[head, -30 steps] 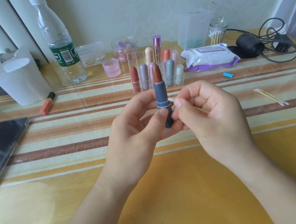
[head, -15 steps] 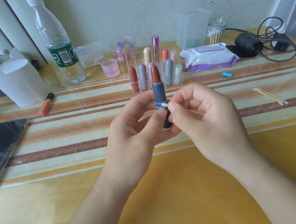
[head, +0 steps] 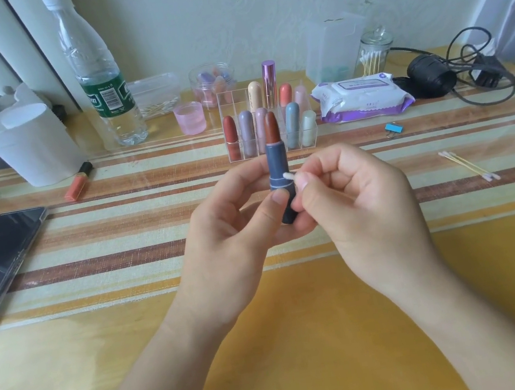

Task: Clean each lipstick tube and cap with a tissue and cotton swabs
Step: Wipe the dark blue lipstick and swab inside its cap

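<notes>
A yellow desk (head: 108, 367) carries a striped woven cloth under a glossy clear cover. Above its middle, the left hand (head: 223, 243) has its fingers clamped on an upright slate-blue cylindrical lipstick tube (head: 278, 168) with a smooth brick-red bullet raised. The right hand (head: 361, 206) pinches a white cotton swab (head: 288, 175), whose fluffy tip touches the tube's pale ring.

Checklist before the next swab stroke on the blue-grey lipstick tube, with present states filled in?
1. Left hand grips the blue-grey lipstick tube upright: ok.
2. Right hand pinches the white cotton swab: ok.
3. Swab tip meets the tube's pale ring: ok.
4. Brown-red lipstick bullet clear of both hands: ok.
5. Spare cotton swabs lying on the striped cloth: ok.
6. Whether residue remains on the ring: cannot tell.
</notes>
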